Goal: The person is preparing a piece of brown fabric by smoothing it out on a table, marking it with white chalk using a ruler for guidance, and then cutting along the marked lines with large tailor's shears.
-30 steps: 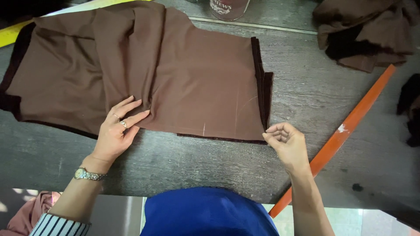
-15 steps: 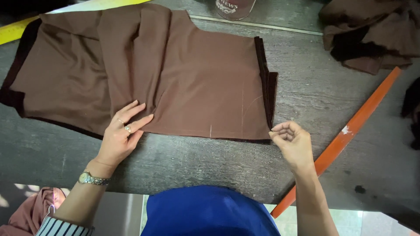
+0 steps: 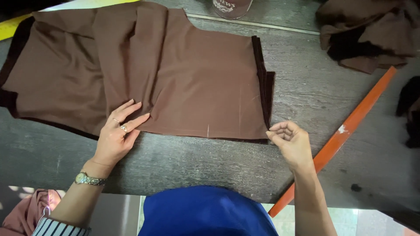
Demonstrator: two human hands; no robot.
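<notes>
Work surface: a dark grey, wood-grained desk, seen from above, with its near edge running across the bottom of the view. Past that edge, nearest the camera, sits a blue rounded cloth shape, and at the lower left corner a pink cloth.

Left hand: released, palm down, fingers spread flat on the lower edge of the brown fabric piece, pressing it to the desk. A ring shows on one finger; a metal wristwatch sits on the wrist above a striped sleeve cuff.

Right hand: fingers curled in, fingertips pinched together at the lower right corner of the fabric, just where the dark seam edge ends. Whether the corner is actually gripped cannot be told.

The fabric lies spread across the centre and left of the desk, with upright folds above the left hand and short pale chalk marks near its lower edge.

To the right, apart from the fabric, a long orange ruler lies diagonally, its lower end overhanging the desk edge.

Far side: a heap of brown fabric scraps at upper right, a dark cloth at the right margin, the base of a container at top centre, and a yellow strip at upper left.
</notes>
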